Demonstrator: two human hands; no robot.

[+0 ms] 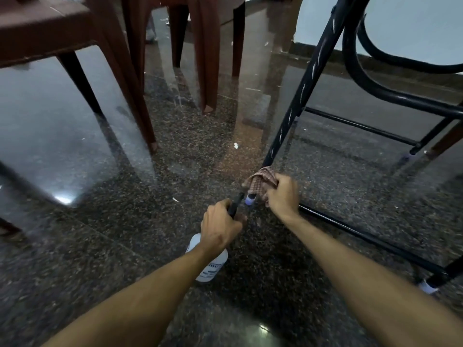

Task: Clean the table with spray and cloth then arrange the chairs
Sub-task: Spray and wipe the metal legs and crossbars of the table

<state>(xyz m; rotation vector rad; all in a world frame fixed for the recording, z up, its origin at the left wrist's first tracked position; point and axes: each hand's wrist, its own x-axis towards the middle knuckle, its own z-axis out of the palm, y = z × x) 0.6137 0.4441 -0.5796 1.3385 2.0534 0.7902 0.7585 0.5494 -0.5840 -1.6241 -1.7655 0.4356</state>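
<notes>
My left hand (220,227) grips the black trigger head of a white spray bottle (211,266), its nozzle aimed at the foot of a black metal table leg (288,113). My right hand (283,194) holds a checked brown cloth (259,181) bunched around the lower end of that leg, just above its pale plastic foot cap (250,200). The black frame of the table (375,242) runs along the floor to the right. Brown plastic chairs (120,71) stand at the upper left and centre.
The floor (100,246) is dark polished speckled stone with small white scraps on it. A second foot cap (428,288) sits at the right. A pale wall (413,26) is behind the table frame. Chair legs crowd the upper left.
</notes>
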